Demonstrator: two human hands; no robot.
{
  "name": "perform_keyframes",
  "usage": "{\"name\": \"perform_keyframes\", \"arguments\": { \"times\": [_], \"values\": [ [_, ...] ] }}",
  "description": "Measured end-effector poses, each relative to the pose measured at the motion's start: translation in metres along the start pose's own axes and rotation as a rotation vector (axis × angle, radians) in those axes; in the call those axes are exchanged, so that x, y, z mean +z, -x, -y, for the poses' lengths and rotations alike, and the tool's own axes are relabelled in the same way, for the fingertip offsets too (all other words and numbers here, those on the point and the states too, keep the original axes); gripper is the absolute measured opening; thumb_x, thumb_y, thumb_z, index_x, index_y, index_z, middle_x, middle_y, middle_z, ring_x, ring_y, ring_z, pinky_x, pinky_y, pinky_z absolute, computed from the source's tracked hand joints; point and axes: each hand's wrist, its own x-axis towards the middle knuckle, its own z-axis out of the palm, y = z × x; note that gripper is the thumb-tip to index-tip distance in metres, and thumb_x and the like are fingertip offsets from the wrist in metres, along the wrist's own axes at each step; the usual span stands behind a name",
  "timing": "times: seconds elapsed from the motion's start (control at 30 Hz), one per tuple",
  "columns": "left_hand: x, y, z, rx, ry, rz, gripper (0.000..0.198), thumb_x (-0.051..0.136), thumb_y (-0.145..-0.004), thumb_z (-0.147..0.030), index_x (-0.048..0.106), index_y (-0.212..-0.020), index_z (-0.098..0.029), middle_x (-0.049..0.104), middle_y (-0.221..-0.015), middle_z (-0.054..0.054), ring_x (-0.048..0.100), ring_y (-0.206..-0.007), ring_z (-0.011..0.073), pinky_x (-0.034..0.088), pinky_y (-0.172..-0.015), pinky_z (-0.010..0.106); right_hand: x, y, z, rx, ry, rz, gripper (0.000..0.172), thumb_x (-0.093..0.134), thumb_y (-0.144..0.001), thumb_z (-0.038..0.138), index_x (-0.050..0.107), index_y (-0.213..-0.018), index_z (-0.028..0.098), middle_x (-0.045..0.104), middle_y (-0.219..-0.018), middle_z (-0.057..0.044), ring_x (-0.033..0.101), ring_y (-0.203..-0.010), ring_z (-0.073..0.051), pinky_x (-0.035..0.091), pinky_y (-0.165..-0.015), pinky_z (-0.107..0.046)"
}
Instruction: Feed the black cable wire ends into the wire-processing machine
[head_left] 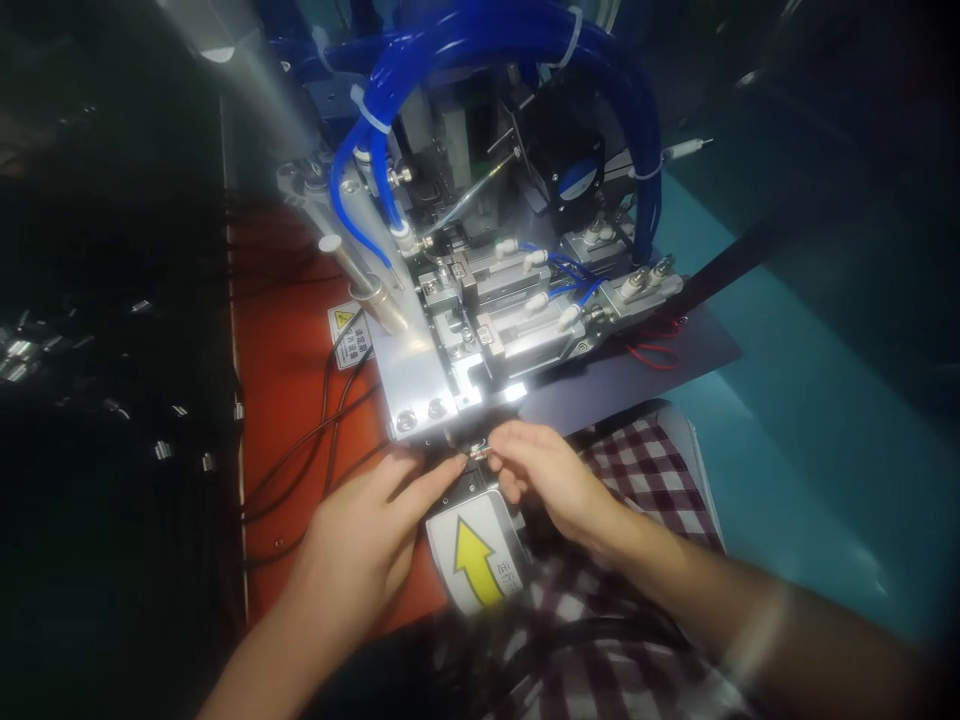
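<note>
At the front edge of a bench machine [420, 390], my right hand [544, 475] pinches a small shiny metal part [478, 453] between thumb and fingertips. The part is too small to name more exactly. From the other side, my left hand [367, 525] reaches in with a finger stretched out, its tip at the part's left end. The other fingers of that hand lie by the metal plate's edge and are partly hidden. Just below the part is a dark block [469, 488] with small screws.
A white label with a yellow arrow [472, 555] sits in front of the block. Thick blue air hoses [517, 35] arch over the machine's cylinders [532, 335]. Black cables [330, 430] cross the orange-red surface [277, 400] at left. Small metal pieces [163, 450] lie in the dark area farther left.
</note>
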Motion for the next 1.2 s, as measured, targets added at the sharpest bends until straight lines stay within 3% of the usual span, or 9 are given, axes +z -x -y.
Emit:
{"name": "perform_keyframes", "arguments": {
  "times": [0.07, 0.17, 0.23, 0.4, 0.57, 0.63, 0.77, 0.93, 1.2],
  "values": [
    [0.0, 0.0, 0.0, -0.001, -0.002, 0.006, 0.049, 0.036, -0.09, -0.01, 0.058, -0.129, -0.031, 0.062, -0.106, 0.005, 0.061, -0.086, 0.0165, 0.049, -0.064, 0.023, -0.002, 0.001, -0.002, -0.04, -0.017, -0.019, 0.018, 0.052, -0.089, 0.029, 0.056, -0.076, 0.017, 0.054, -0.062, 0.004, 0.046, -0.045, -0.007, 0.038, -0.048, -0.022],
    [0.0, 0.0, 0.0, 0.008, 0.008, -0.002, 0.048, 0.036, -0.091, -0.01, 0.057, -0.129, -0.031, 0.062, -0.107, 0.005, 0.061, -0.087, 0.0165, 0.048, -0.066, 0.023, -0.003, 0.005, -0.007, -0.214, 0.052, -0.033, 0.017, 0.053, -0.089, 0.03, 0.063, -0.097, 0.019, 0.062, -0.088, -0.001, 0.051, -0.049, -0.007, 0.043, -0.05, -0.023],
    [0.0, 0.0, 0.0, 0.008, 0.014, -0.005, 0.048, 0.037, -0.091, -0.01, 0.057, -0.129, -0.03, 0.062, -0.108, 0.005, 0.061, -0.088, 0.0165, 0.048, -0.066, 0.023, -0.004, 0.007, -0.008, -0.261, 0.077, -0.043, 0.019, 0.056, -0.087, 0.029, 0.067, -0.099, 0.02, 0.063, -0.095, -0.003, 0.052, -0.051, -0.007, 0.044, -0.048, -0.024],
    [-0.001, 0.0, 0.0, 0.009, 0.027, 0.004, 0.049, 0.037, -0.091, -0.009, 0.056, -0.13, -0.03, 0.061, -0.11, 0.005, 0.061, -0.089, 0.0162, 0.047, -0.066, 0.022, -0.006, 0.005, 0.003, -0.138, 0.073, -0.057, 0.016, 0.064, -0.082, 0.03, 0.07, -0.087, 0.015, 0.056, -0.056, 0.003, 0.05, -0.047, -0.01, 0.041, -0.048, -0.024],
    [-0.001, 0.0, 0.0, 0.016, 0.025, 0.0, 0.049, 0.037, -0.091, -0.008, 0.055, -0.131, -0.03, 0.06, -0.11, 0.005, 0.061, -0.089, 0.0158, 0.047, -0.067, 0.022, -0.002, 0.002, 0.008, -0.084, 0.053, -0.069, 0.018, 0.066, -0.079, 0.032, 0.065, -0.072, 0.015, 0.051, -0.05, 0.005, 0.047, -0.045, -0.01, 0.038, -0.048, -0.024],
    [-0.001, 0.0, 0.0, 0.02, 0.02, 0.0, 0.049, 0.038, -0.091, -0.008, 0.054, -0.13, -0.03, 0.06, -0.11, 0.004, 0.061, -0.088, 0.0155, 0.047, -0.066, 0.022, 0.001, 0.004, 0.004, -0.129, 0.112, -0.1, 0.019, 0.062, -0.083, 0.033, 0.06, -0.071, 0.017, 0.049, -0.049, 0.006, 0.045, -0.045, -0.01, 0.036, -0.047, -0.024],
    [-0.001, 0.0, 0.0, 0.017, 0.022, -0.005, 0.049, 0.038, -0.091, -0.008, 0.054, -0.131, -0.031, 0.06, -0.11, 0.004, 0.061, -0.087, 0.0154, 0.046, -0.064, 0.022, 0.003, 0.006, -0.004, -0.376, 0.38, -0.226, 0.017, 0.057, -0.086, 0.03, 0.057, -0.073, 0.019, 0.055, -0.064, 0.0, 0.049, -0.056, -0.013, 0.038, -0.052, -0.025],
    [0.001, 0.001, 0.001, 0.018, 0.032, -0.007, 0.049, 0.038, -0.09, -0.008, 0.054, -0.13, -0.031, 0.06, -0.111, 0.004, 0.061, -0.09, 0.0163, 0.048, -0.067, 0.023, -0.002, 0.006, -0.005, -0.157, 0.15, -0.035, 0.025, 0.048, -0.092, 0.036, 0.054, -0.074, 0.019, 0.051, -0.054, 0.004, 0.051, -0.049, -0.011, 0.041, -0.053, -0.025],
    [0.002, 0.002, 0.003, 0.028, 0.015, 0.004, 0.049, 0.037, -0.09, -0.009, 0.053, -0.131, -0.03, 0.06, -0.111, 0.004, 0.061, -0.09, 0.0167, 0.048, -0.067, 0.023, 0.0, 0.004, 0.004, -0.059, 0.042, -0.016, 0.013, 0.058, -0.082, 0.027, 0.054, -0.073, 0.018, 0.049, -0.052, 0.007, 0.045, -0.048, -0.009, 0.036, -0.046, -0.022]
  ]
}}
